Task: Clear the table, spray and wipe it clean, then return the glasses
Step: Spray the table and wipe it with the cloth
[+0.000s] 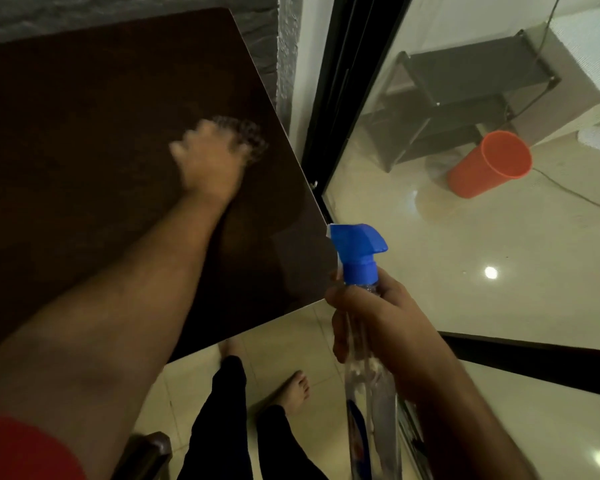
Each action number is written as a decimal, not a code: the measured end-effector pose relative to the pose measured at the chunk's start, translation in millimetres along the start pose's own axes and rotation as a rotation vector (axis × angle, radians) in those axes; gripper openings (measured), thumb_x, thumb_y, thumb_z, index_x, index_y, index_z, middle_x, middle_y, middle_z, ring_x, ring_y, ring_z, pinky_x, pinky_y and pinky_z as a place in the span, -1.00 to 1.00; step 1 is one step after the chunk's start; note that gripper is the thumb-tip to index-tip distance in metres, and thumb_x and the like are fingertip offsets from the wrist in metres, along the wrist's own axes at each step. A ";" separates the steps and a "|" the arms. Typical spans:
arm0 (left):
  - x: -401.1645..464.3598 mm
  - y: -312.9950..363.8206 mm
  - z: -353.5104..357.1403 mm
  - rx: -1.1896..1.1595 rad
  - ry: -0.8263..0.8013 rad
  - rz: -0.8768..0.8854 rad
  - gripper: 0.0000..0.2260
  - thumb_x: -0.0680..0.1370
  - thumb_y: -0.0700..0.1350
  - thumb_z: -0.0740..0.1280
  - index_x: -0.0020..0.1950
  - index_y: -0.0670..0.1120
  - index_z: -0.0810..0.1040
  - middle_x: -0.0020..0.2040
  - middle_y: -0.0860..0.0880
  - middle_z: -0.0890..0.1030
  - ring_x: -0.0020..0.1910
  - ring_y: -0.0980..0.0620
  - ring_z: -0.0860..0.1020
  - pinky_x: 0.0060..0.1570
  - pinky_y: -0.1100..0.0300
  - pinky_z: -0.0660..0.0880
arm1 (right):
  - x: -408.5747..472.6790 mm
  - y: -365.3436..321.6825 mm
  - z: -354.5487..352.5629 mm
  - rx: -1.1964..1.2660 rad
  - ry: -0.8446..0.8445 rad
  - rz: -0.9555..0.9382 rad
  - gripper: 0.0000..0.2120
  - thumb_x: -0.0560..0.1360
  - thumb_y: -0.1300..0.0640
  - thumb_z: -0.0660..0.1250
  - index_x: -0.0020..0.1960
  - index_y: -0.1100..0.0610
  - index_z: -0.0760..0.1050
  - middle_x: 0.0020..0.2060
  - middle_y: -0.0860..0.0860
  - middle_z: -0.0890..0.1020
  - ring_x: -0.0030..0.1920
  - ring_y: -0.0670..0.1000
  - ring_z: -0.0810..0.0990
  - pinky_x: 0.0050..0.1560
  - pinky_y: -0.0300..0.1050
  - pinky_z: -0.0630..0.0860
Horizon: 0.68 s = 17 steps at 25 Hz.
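A person stands at a dark brown counter (pixel 84 133), their left hand (pixel 208 157) blurred at about ten o'clock and pressing what looks like a patterned cloth (pixel 246 138) onto the surface near its right edge; whether those fingers are clenched on it cannot be told. At about five o'clock, just off the counter's near corner, the right hand (pixel 378 327) has its fingers wrapped around the neck of a clear spray bottle (pixel 359 258) with a blue trigger head. This appears to be the wiping step, with no glasses visible; next would likely come finishing the wipe and fetching the glasses.
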<state>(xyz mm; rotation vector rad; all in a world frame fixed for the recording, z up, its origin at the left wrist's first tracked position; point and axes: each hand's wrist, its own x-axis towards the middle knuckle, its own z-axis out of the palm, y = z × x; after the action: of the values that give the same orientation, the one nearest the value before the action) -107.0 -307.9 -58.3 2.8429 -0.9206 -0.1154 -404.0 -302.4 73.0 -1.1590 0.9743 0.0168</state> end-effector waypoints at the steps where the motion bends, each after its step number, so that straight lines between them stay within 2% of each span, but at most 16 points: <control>1: -28.8 19.6 4.0 -0.020 -0.023 0.125 -0.65 0.59 0.13 0.18 0.22 -0.06 0.50 0.23 -0.15 0.45 0.17 -0.19 0.43 0.17 -0.11 0.30 | -0.5 1.9 0.9 0.003 -0.002 0.006 -0.81 0.46 0.20 0.34 0.05 0.13 0.42 -0.40 0.11 0.50 -0.44 0.04 0.50 -0.40 -0.19 0.53; 3: -93.8 23.0 8.4 -0.054 -0.088 0.337 -0.70 0.57 0.12 0.22 0.19 -0.01 0.51 0.19 -0.07 0.47 0.14 -0.12 0.44 0.16 -0.09 0.29 | -0.7 3.6 4.9 0.025 -0.016 0.014 -0.81 0.46 0.21 0.34 0.05 0.14 0.42 -0.39 0.13 0.49 -0.43 0.06 0.49 -0.40 -0.17 0.52; 5: -112.4 -14.2 2.9 -0.058 -0.060 0.397 -0.73 0.55 0.10 0.27 0.13 -0.03 0.55 0.14 -0.07 0.51 0.08 -0.15 0.48 0.12 -0.10 0.30 | 3.4 2.9 7.0 0.036 -0.026 0.018 -0.81 0.46 0.20 0.34 0.05 0.13 0.42 -0.40 0.11 0.50 -0.43 0.06 0.49 -0.40 -0.16 0.52; 7: -75.1 -49.9 -2.1 0.005 0.036 0.240 -0.72 0.56 0.09 0.26 0.06 -0.09 0.57 0.11 -0.16 0.53 0.05 -0.23 0.49 0.09 -0.13 0.30 | 7.1 2.7 8.1 0.022 -0.029 0.014 -0.80 0.46 0.19 0.35 0.06 0.12 0.41 -0.40 0.09 0.51 -0.43 0.04 0.50 -0.38 -0.15 0.52; 10: 8.8 -52.4 -8.1 0.043 0.096 0.003 -0.66 0.58 0.09 0.19 0.15 -0.14 0.53 0.18 -0.25 0.48 0.15 -0.28 0.45 0.20 -0.19 0.26 | 7.0 4.8 5.2 0.012 0.000 0.002 -0.80 0.47 0.19 0.35 0.06 0.11 0.41 -0.39 0.08 0.51 -0.43 0.02 0.50 -0.37 -0.14 0.53; 13: 36.9 -17.2 0.1 0.037 0.054 -0.052 -0.64 0.60 0.11 0.18 0.28 -0.07 0.48 0.26 -0.20 0.44 0.23 -0.23 0.42 0.23 -0.17 0.25 | -2.1 10.6 2.1 -0.049 0.059 0.006 -0.82 0.46 0.20 0.35 0.04 0.12 0.42 -0.37 0.10 0.52 -0.42 0.01 0.52 -0.37 -0.20 0.55; 17: 31.6 -13.9 -0.9 0.063 0.066 -0.021 -0.63 0.62 0.12 0.16 0.28 -0.08 0.47 0.25 -0.19 0.44 0.21 -0.22 0.43 0.22 -0.16 0.26 | -14.8 24.7 5.0 -0.144 0.075 0.054 -0.76 0.46 0.17 0.37 0.07 0.00 0.42 -0.32 0.09 0.56 -0.40 -0.02 0.55 -0.33 -0.22 0.57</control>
<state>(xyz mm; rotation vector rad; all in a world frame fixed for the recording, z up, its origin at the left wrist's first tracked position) -73.2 -315.2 -60.5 2.8951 -0.8961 0.0044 -421.6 -280.8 64.3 -1.2722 1.0849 0.0884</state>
